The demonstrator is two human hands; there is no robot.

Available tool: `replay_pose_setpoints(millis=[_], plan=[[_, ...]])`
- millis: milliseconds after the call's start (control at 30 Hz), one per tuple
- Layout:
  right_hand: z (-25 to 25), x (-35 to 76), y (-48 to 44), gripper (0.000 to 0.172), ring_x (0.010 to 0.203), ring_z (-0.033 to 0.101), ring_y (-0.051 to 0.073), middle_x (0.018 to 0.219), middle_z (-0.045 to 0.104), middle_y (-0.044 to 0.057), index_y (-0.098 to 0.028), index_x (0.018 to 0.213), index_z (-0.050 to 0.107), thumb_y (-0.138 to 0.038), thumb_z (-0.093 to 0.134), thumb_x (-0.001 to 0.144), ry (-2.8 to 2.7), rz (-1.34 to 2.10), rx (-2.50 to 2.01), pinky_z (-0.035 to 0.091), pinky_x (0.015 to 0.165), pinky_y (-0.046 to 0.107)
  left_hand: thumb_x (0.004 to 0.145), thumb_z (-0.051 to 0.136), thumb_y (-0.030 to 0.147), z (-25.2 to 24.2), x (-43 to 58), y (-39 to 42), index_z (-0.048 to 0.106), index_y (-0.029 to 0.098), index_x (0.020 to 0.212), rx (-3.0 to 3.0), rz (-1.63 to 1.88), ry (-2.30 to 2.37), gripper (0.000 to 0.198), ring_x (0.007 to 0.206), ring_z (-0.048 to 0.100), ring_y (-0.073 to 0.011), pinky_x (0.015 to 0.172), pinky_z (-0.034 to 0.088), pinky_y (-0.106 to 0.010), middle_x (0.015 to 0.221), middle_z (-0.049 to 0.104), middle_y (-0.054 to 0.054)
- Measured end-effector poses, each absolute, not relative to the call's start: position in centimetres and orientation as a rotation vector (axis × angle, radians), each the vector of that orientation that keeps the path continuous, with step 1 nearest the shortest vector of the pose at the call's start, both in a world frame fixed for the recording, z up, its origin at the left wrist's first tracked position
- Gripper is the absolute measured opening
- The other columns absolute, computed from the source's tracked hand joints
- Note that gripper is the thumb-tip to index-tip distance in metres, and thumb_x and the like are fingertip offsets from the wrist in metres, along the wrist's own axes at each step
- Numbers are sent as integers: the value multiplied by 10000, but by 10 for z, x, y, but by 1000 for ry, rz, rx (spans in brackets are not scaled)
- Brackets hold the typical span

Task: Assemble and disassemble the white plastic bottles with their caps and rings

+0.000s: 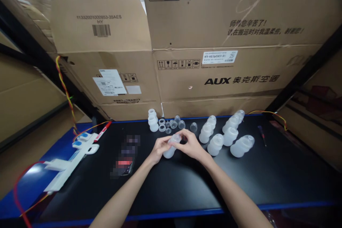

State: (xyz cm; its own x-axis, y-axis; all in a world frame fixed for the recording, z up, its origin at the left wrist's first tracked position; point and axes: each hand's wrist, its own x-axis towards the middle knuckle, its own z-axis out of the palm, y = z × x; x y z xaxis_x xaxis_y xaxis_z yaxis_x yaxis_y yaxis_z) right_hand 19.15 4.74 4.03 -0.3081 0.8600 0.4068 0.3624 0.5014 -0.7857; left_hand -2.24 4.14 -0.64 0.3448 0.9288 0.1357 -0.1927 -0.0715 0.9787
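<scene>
A translucent white baby bottle (169,152) stands on the black tabletop between my two hands, its upper part partly covered by fingers. My left hand (160,148) wraps the bottle from the left, thumb and fingers closed round it. From the right, my right hand (189,144) grips the bottle's top, with fingers pressed on the clear cap or collar there. Just behind are loose parts: white rings (161,127), nipples (168,127) and clear domed caps (181,124). Open bottles without caps (153,121) stand at the back left of these parts.
Several capped bottles (215,144) stand at the right. A screwdriver (262,136) lies farther right. At the left are a partly blurred phone-like object (125,156), a white power strip (71,162) and a red marker (103,131). Cardboard (181,78) walls the back.
</scene>
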Motion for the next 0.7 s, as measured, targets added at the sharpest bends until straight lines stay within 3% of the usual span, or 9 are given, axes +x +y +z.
replay_pose_setpoints(millis=[100,167,233,300,367,467,567,700], plan=[[43,188,38,566,668,495,172,635,527,-3,-227,617,529,-619,812,911,-1908,646,-1045,432,659,320,814,826,675,-2,-23,43,830,114,1182,1256,1172,824,671,968,773,-345,851,611,-434,1071,823,-164],[46,186,30,518,654,500,169,675,554,9,-228,644,546,-567,741,985,-1863,657,-937,447,656,328,807,822,690,3,-26,44,835,112,1156,1205,1223,835,676,930,787,-348,822,624,-437,1046,825,-174],[50,184,24,268,795,606,205,968,692,75,-224,977,711,-490,728,1001,-1761,642,-844,523,744,362,776,848,688,7,-30,45,841,113,1125,1217,1169,794,673,903,795,-350,813,634,-442,1022,826,-179],[52,183,21,454,1048,668,260,1337,674,143,-236,1416,632,-433,708,1014,-1755,671,-771,569,901,420,746,873,690,9,-33,44,824,124,1197,1241,1060,721,725,879,800,-346,812,644,-454,1025,824,-178],[49,182,22,528,1133,668,271,1393,671,133,-271,1546,557,-407,663,1047,-1830,758,-708,571,961,443,735,897,672,8,-34,44,732,158,1400,1246,978,651,856,889,807,-336,820,651,-455,1082,821,-173],[40,180,27,474,935,648,237,1092,710,79,-272,1406,678,-461,772,982,-1829,761,-783,578,842,404,744,938,573,6,-32,41,512,209,1615,1275,981,624,1036,1013,809,-328,865,643,-411,1161,812,-169],[31,178,28,385,768,588,190,949,613,44,-235,1089,755,-512,891,860,-1752,708,-963,546,690,348,700,1001,437,5,-24,34,497,211,1578,1374,1061,683,1037,1134,789,-327,933,629,-390,1233,795,-176],[32,176,25,314,735,570,192,842,569,25,-232,798,605,-418,847,869,-1734,520,-1123,512,690,352,678,1024,331,1,-3,21,503,225,1466,1475,1250,840,951,1166,780,-296,1064,591,-434,1247,790,-151]])
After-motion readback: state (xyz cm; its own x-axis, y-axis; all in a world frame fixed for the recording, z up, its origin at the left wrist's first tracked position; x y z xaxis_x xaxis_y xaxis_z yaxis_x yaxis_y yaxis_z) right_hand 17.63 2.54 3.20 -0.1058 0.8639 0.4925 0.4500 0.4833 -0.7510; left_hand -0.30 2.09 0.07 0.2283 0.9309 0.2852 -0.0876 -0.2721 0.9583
